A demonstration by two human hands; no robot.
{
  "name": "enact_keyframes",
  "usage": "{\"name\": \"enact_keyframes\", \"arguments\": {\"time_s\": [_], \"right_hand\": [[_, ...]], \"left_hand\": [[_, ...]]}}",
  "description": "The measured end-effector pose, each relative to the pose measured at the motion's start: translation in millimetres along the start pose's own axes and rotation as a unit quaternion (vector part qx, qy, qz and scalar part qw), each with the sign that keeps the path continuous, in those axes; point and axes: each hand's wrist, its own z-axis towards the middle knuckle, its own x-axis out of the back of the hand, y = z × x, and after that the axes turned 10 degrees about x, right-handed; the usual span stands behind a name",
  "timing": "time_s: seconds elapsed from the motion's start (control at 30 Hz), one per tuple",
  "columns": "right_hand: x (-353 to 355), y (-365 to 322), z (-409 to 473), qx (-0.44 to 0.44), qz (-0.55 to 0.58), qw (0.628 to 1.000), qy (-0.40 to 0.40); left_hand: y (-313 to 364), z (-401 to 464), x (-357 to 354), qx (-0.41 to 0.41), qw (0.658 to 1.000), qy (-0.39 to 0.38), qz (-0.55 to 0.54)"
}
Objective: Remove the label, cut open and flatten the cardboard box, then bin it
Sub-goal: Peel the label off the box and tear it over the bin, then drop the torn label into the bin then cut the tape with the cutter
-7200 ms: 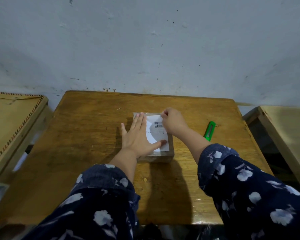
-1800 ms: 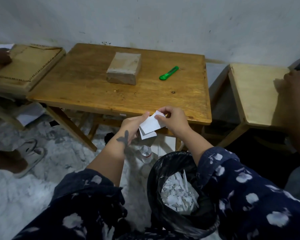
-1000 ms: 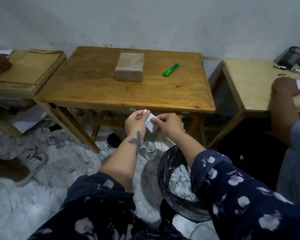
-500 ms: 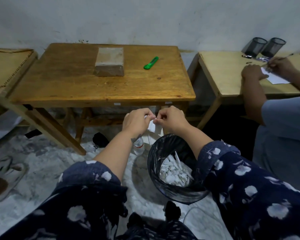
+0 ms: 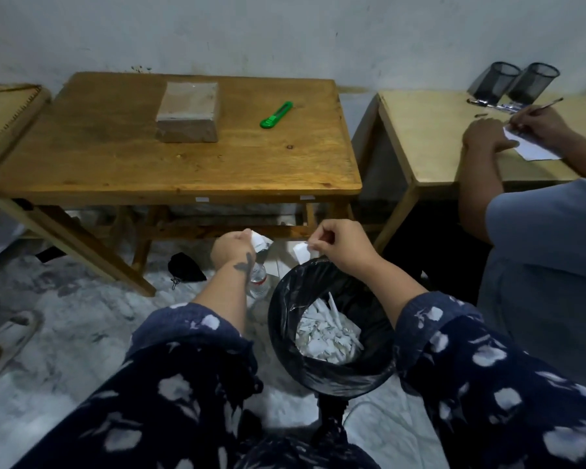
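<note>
The closed cardboard box [image 5: 187, 111] lies on the wooden table [image 5: 170, 164], its top bare of any label. A green utility knife [image 5: 276, 115] lies to its right. Below the table's front edge, my left hand [image 5: 232, 247] pinches one torn piece of the white label [image 5: 261, 241]. My right hand [image 5: 342, 245] pinches the other piece [image 5: 301, 252]. The two hands are apart, above the far rim of a bin lined with a black bag [image 5: 285, 319], which holds several white paper scraps.
A plastic bottle [image 5: 258, 279] stands on the floor left of the bin, a black pouch [image 5: 185, 270] further left. Another person [image 5: 538, 238] sits at the right, writing at a second table [image 5: 430, 147]. A sandal [image 5: 6, 340] lies at the far left.
Since the earliest frame the label has come off the box and been carried over the bin. In the last half second my hands have pulled apart, each now holding a torn piece.
</note>
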Motion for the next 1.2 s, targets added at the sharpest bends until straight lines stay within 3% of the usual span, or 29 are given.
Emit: {"name": "enact_keyframes", "arguments": {"time_s": [0.13,0.4,0.5,0.67,0.77,0.9,1.2], "right_hand": [[21.0,38.3,1.1,-0.037,-0.025,0.998,-0.048],[18.4,121.6,-0.4,-0.103,-0.012,0.992,-0.064],[13.2,152.7,1.7,-0.146,-0.027,0.988,-0.041],[-1.7,206.4,-6.6,-0.225,-0.047,0.969,-0.093],[-10.0,229.3,-15.4,-0.260,-0.053,0.956,-0.123],[-14.0,231.5,-9.7,-0.270,-0.035,0.951,-0.144],[-1.7,142.9,70.5,-0.178,-0.038,0.979,-0.095]], "left_hand": [[-5.7,-11.6,-38.8,-0.058,0.997,-0.009,0.043],[-40.4,-33.8,-142.1,-0.149,0.967,-0.055,0.200],[-57.1,-21.6,-166.7,-0.133,0.953,-0.102,0.251],[-88.0,-1.4,-190.1,-0.066,0.926,-0.248,0.276],[-97.2,0.2,-192.9,-0.030,0.917,-0.263,0.300],[-90.2,5.7,-189.2,-0.001,0.922,-0.254,0.292],[-13.4,32.7,-127.4,-0.103,0.930,-0.210,0.283]]}}
